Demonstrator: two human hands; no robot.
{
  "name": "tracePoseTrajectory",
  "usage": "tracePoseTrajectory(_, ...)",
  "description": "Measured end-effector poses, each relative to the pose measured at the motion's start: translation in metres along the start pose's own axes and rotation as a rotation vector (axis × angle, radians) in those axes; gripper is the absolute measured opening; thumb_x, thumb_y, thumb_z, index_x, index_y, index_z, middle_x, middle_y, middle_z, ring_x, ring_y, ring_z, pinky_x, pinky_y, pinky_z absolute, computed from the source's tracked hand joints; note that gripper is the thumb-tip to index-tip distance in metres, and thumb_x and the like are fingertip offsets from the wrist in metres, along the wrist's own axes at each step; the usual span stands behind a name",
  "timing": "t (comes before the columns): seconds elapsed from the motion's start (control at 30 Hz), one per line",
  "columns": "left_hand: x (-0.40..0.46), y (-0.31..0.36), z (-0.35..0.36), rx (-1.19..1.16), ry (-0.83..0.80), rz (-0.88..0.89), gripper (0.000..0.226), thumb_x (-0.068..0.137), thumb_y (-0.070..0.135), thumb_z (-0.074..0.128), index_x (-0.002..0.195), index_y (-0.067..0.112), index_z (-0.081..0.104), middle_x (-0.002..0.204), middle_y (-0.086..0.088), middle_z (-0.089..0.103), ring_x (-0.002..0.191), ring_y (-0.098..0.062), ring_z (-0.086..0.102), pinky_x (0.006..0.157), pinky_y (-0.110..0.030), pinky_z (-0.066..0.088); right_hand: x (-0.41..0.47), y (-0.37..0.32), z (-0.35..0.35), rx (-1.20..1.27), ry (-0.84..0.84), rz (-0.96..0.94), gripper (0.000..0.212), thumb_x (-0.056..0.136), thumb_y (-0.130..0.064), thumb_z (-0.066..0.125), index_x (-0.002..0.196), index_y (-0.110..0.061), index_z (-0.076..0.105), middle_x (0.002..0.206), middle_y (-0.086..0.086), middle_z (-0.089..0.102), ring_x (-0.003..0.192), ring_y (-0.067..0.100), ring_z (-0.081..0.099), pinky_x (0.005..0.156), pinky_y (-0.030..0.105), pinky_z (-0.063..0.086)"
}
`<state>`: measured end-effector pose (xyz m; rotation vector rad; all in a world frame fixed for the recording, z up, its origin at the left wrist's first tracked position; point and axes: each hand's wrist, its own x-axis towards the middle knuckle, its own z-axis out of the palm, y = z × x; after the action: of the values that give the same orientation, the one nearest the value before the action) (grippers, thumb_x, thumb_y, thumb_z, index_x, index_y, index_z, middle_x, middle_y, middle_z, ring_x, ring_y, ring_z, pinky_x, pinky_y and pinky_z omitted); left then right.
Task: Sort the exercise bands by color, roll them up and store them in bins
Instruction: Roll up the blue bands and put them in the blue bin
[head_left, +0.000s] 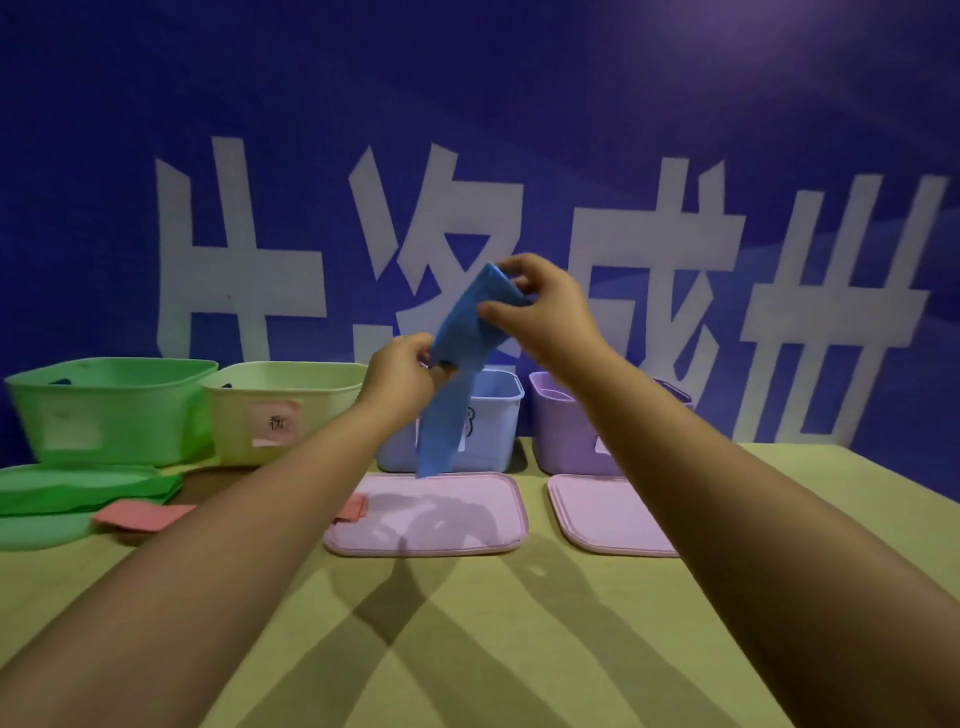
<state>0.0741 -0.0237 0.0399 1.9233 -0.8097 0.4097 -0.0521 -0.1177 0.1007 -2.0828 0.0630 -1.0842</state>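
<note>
Behind the table (467, 649) is a blue wall, and both hands, left hand (402, 371) and right hand (540, 306), pinch the blue band (457, 358), which looks soft, light and floppy, so a grip near its top end seems best.

Staged recording set, printed blue backdrop (519, 104) with large white characters, plain table (467, 649)

four bins stand in a row across the middle of the frame: one green bin (111, 410) at far left, one pale yellow bin (283, 410), one light blue bin (493, 415), one purple bin (563, 426). two pink lids (467, 514) (610, 514) lie in front of them at center and right of center. one blue band (457, 338) hangs at center. one stack of green bands (88, 491) sits at lower left. two hands (402, 376) (545, 301) are raised at center.
</note>
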Motion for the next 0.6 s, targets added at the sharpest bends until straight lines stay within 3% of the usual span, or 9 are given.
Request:
tracePoseTrajectory(0.13,-0.050,0.032,-0.015,-0.117,-0.174,-0.073,0.014,0.082,0.019,0.071,0.092,0.018,0.061,0.087,-0.002,0.066,0.086,-0.023,0.061,0.081,-0.038,0.051,-0.034,-0.018,-0.024,0.196,0.116,-0.016,0.049,0.079,-0.009,0.072,0.119,-0.025,0.049,0.099,0.003,0.059,0.088,0.009,0.059,0.061,0.011,0.051)
tracePoseTrajectory(0.2,-0.078,0.046,-0.025,-0.188,-0.227,-0.101,0.020,0.080,0.016,0.072,0.098,0.016,0.063,0.092,-0.001,0.068,0.087,-0.019,0.062,0.080,-0.034,0.052,-0.057,-0.028,-0.029,0.303,0.149,-0.029,0.052,0.078,-0.007,0.072,0.121,-0.023,0.048,0.101,0.005,0.059,0.091,0.012,0.061,0.065,0.013,0.053)
tracePoseTrajectory(0.3,-0.123,0.066,-0.038,-0.314,-0.336,-0.105,0.030,0.079,0.009,0.073,0.107,0.014,0.065,0.094,0.004,0.069,0.085,-0.008,0.065,0.071,-0.016,0.051,-0.093,-0.046,-0.039,0.400,0.146,-0.050,0.053,0.079,-0.004,0.070,0.122,-0.023,0.046,0.099,0.001,0.062,0.092,0.013,0.064,0.070,0.016,0.053)
tracePoseTrajectory(0.43,-0.177,0.082,-0.061,-0.365,-0.525,-0.061,0.023,0.075,0.021,0.075,0.094,0.029,0.066,0.092,0.014,0.072,0.091,-0.005,0.067,0.081,-0.023,0.052,-0.137,-0.060,-0.051,0.462,0.024,-0.051,0.053,0.080,-0.004,0.069,0.124,-0.023,0.047,0.108,0.008,0.065,0.097,0.016,0.066,0.078,0.026,0.056)
tracePoseTrajectory(0.5,-0.200,0.085,-0.072,-0.481,-0.506,-0.007,0.030,0.071,0.035,0.068,0.100,0.032,0.061,0.097,0.013,0.071,0.094,-0.003,0.066,0.079,-0.020,0.052,-0.160,-0.058,-0.052,0.456,-0.051,-0.016,0.055,0.079,-0.004,0.070,0.124,-0.025,0.047,0.108,0.008,0.064,0.097,0.016,0.066,0.079,0.029,0.056)
tracePoseTrajectory(0.6,-0.225,0.082,-0.081,-0.733,-0.291,0.035,0.035,0.068,0.036,0.063,0.102,0.026,0.063,0.096,0.009,0.072,0.095,-0.007,0.066,0.075,-0.018,0.053,-0.195,-0.048,-0.043,0.416,-0.156,0.015,0.055,0.077,-0.006,0.072,0.122,-0.027,0.050,0.101,0.003,0.063,0.093,0.012,0.066,0.075,0.024,0.055)
